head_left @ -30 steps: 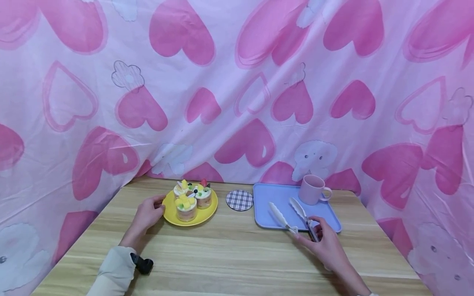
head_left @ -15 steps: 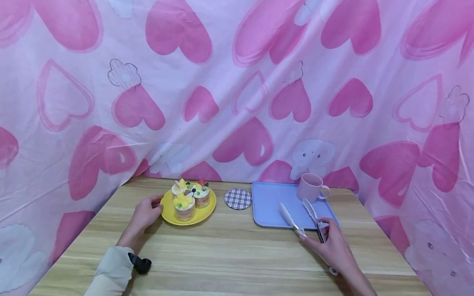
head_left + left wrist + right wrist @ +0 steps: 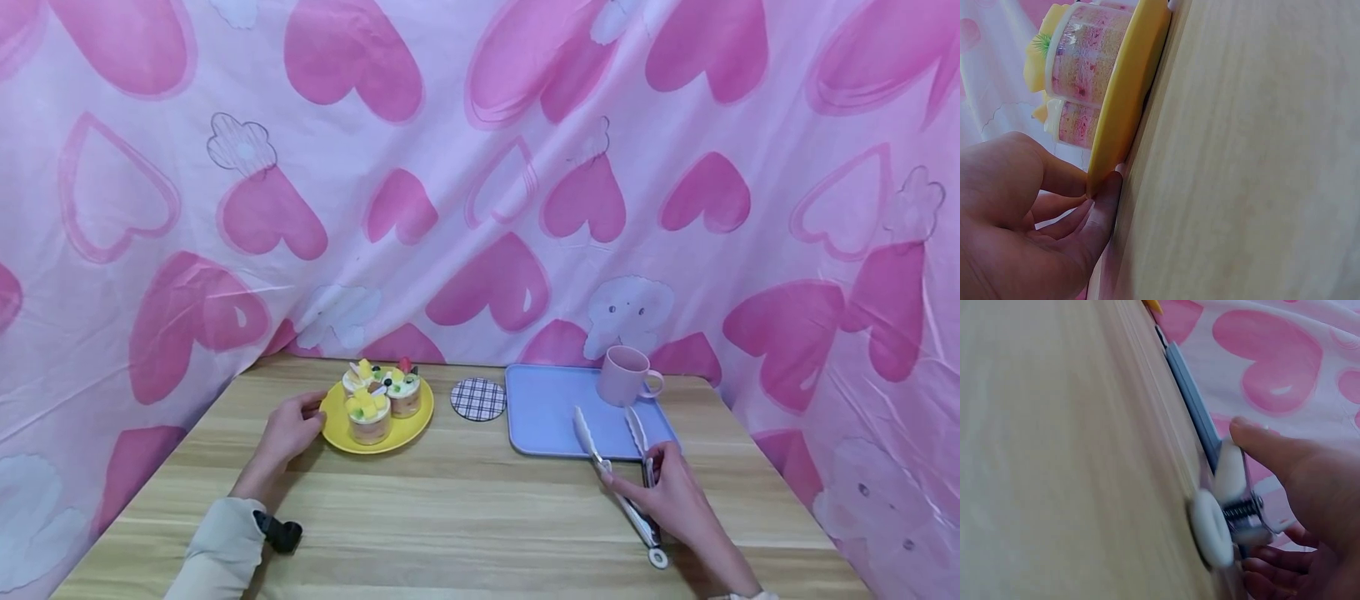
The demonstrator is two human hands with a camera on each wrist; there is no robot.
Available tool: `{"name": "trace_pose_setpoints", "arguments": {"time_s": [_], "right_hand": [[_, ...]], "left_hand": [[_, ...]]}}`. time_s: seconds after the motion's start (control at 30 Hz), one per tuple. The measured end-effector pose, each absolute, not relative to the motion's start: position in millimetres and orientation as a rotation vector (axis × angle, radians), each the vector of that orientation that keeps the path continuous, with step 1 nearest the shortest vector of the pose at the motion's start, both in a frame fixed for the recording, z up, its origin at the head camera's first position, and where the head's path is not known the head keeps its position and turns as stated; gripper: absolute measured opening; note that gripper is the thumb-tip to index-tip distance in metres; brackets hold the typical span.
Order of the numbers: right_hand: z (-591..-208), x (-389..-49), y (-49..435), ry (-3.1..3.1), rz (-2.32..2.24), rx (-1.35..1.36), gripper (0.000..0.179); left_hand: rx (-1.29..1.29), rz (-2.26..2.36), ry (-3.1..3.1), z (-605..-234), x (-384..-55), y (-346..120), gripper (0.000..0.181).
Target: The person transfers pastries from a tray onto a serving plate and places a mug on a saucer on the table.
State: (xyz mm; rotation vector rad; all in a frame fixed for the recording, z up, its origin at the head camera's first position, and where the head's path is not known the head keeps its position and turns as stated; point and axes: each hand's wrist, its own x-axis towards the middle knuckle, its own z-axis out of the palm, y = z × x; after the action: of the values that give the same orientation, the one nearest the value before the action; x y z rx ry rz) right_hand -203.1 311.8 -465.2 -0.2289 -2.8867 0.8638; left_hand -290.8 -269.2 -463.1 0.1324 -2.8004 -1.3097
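My left hand [image 3: 288, 429] pinches the left rim of a round yellow plate [image 3: 416, 421]. In the left wrist view, the plate's edge [image 3: 1124, 119] lies between the thumb and fingers. Several clear dessert cups [image 3: 370, 423] with layered cake, cream and fruit toppings stand on the plate. My right hand [image 3: 675, 492] holds white-tipped metal tongs [image 3: 633, 518] around the arms, thumb on one side and fingers on the other. The tongs' arms are spread, tips overlapping the blue tray in the head view. Their white hanging ring [image 3: 1211, 528] shows close to the tabletop in the right wrist view.
A blue rectangular tray [image 3: 547, 417] lies at the back right, with a pink mug [image 3: 622, 379] at its far right corner. Between plate and tray lies a round checked coaster [image 3: 477, 400]. A pink heart-print cloth [image 3: 487, 275] hangs behind the wooden table [image 3: 450, 517].
The tongs have shifted right over the tray and turned, so their tips point more straight ahead and the ring end has come into view. The left hand stays at the plate.
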Motion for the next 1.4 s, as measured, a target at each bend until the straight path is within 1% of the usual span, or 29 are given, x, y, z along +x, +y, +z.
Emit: {"name": "trace_pose_setpoints", "arguments": {"time_s": [0.23, 0.83, 1.0, 1.2, 1.4], "right_hand": [[-462.3, -201.7, 314.6, -2.897, 0.871, -0.214, 0.091], [-461.2, -202.7, 319.6, -2.936, 0.896, -0.187, 0.089], [-461.3, -204.9, 320.7, -2.907, 0.873, -0.155, 0.089], [-454.8, -209.9, 323.0, -2.855, 0.801, -0.083, 0.087], [-443.0, -215.5, 324.7, -2.854, 0.783, -0.057, 0.086]], "left_hand": [[0.138, -1.317, -2.806, -461.5, -289.9, -268.0, 0.054], [0.131, -1.315, -2.816, -454.4, -287.5, -267.7, 0.052], [0.12, -1.293, -2.837, -445.8, -284.9, -268.6, 0.053], [0.014, -1.209, -2.789, -429.6, -283.1, -272.2, 0.051], [-0.099, -1.156, -2.675, -405.5, -278.8, -257.9, 0.048]]}}
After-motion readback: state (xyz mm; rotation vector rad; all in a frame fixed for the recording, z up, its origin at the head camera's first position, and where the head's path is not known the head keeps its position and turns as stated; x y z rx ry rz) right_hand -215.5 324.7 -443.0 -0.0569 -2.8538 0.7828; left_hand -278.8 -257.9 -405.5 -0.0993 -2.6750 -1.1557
